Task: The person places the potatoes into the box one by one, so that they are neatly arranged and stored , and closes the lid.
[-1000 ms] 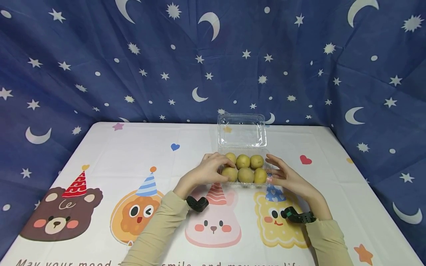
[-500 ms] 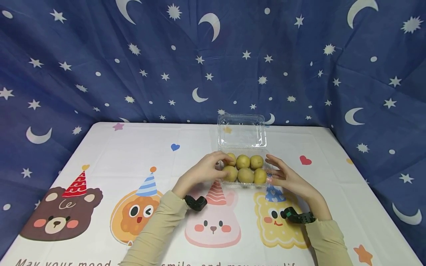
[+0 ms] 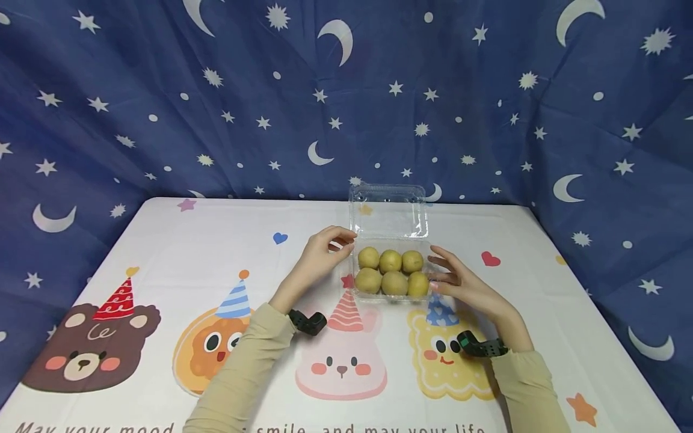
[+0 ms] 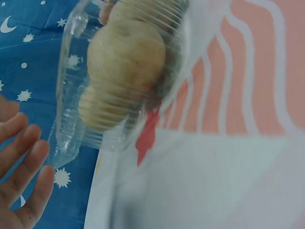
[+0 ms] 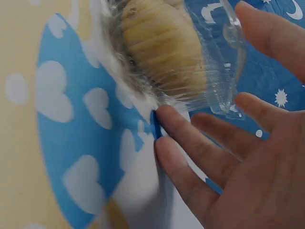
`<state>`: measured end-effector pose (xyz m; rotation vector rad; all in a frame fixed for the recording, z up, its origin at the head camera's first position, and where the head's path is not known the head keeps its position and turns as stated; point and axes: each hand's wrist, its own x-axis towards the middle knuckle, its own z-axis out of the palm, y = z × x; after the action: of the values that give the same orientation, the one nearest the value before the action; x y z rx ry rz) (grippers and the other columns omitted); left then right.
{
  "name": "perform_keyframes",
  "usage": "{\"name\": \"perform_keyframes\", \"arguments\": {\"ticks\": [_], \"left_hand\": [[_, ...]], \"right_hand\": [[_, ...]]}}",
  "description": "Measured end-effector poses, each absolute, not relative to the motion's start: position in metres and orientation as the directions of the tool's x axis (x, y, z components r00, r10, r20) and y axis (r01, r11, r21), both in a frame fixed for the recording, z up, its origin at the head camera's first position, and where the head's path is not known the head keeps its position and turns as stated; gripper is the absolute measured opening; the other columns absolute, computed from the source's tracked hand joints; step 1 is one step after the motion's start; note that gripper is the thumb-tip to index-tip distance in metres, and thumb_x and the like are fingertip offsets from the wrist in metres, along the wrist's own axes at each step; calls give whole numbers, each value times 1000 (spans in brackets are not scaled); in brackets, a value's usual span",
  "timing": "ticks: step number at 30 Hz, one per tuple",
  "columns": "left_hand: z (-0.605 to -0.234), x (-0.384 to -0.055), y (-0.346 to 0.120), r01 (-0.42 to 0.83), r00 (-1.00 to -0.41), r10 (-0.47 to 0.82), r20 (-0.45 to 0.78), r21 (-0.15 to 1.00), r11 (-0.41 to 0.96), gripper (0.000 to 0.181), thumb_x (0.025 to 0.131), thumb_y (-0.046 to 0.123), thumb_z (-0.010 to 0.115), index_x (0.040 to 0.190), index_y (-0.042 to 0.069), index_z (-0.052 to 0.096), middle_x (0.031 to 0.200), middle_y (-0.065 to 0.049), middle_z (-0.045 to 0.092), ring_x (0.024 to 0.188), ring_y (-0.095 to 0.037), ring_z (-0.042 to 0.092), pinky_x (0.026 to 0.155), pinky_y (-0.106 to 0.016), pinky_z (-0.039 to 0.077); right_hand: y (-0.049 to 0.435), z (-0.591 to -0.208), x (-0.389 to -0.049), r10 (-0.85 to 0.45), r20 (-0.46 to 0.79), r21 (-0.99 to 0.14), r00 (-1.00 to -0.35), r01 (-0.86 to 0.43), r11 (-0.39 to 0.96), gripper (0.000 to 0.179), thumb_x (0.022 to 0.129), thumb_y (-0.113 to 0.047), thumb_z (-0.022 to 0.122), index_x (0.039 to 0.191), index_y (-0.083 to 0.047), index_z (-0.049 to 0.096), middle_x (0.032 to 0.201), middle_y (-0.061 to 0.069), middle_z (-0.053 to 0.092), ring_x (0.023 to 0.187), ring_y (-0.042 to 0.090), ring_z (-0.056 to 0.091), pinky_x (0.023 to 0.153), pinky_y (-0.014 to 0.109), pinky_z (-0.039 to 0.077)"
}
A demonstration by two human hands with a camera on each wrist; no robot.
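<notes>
A clear plastic clamshell box (image 3: 392, 243) stands on the table, its lid (image 3: 390, 219) raised at the back. Inside lie several yellowish potatoes (image 3: 394, 283) in two rows; one potato (image 4: 126, 57) shows large through the ribbed wall in the left wrist view. My left hand (image 3: 319, 255) is at the box's back left corner, fingertips near the hinge, and its fingers (image 4: 24, 160) look loosely extended. At the right side, my right hand (image 3: 471, 288) has its fingers spread along the wall, beside the end potato (image 5: 162, 47).
A white tablecloth (image 3: 260, 219) with printed cartoon figures covers the table. Behind it and at both sides hangs a blue curtain (image 3: 243, 72) with moons and stars, close to the raised lid. Both wrists wear black straps.
My left hand has left the potatoes at the box's left side and moved back to the corner near the lid. My right hand stays at the right wall. The head view shifted slightly.
</notes>
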<state>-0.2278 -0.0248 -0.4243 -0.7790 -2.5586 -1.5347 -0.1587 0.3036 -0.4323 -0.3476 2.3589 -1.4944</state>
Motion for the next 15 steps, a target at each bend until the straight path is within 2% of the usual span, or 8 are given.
{"name": "perform_keyframes", "arguments": {"ticks": [3,7,10,13,15], "left_hand": [[-426,-234,-27,421,-888,359,288,822,384,25,90,11,61,113,5,67,106,-11,69,95,-24,66,79,-34,56],[-428,-244,-31,379,-910,323,260,838,393,26,91,11,60,115,5,66,105,-13,69,95,-26,66,83,-36,54],[-428,-250,-33,330,-930,291,225,858,393,26,92,12,60,116,5,66,105,-15,70,95,-27,66,83,-35,54],[-426,-256,-35,288,-943,277,185,873,395,28,91,12,60,118,5,65,106,-16,70,93,-28,66,77,-29,52],[-424,-260,-35,264,-947,277,160,882,391,30,91,12,60,119,4,64,107,-17,69,92,-28,67,73,-24,50]], "right_hand": [[307,-429,-162,-338,-144,-894,-930,-24,448,79,94,-20,60,155,-15,9,156,23,23,133,47,42,106,56,41],[312,-423,-169,-279,-94,-882,-956,-50,468,70,96,-21,58,153,-9,20,151,23,35,128,42,48,96,29,51],[313,-418,-174,-240,-44,-872,-970,-80,483,62,96,-21,57,149,-4,30,145,24,45,120,26,56,89,13,47],[314,-415,-182,-218,-14,-855,-976,-102,509,56,97,-20,56,146,-1,36,139,24,51,107,3,59,86,10,45],[313,-412,-187,-205,-9,-853,-979,-100,513,53,97,-20,55,144,-1,39,137,25,52,99,-6,58,84,11,47]]}}
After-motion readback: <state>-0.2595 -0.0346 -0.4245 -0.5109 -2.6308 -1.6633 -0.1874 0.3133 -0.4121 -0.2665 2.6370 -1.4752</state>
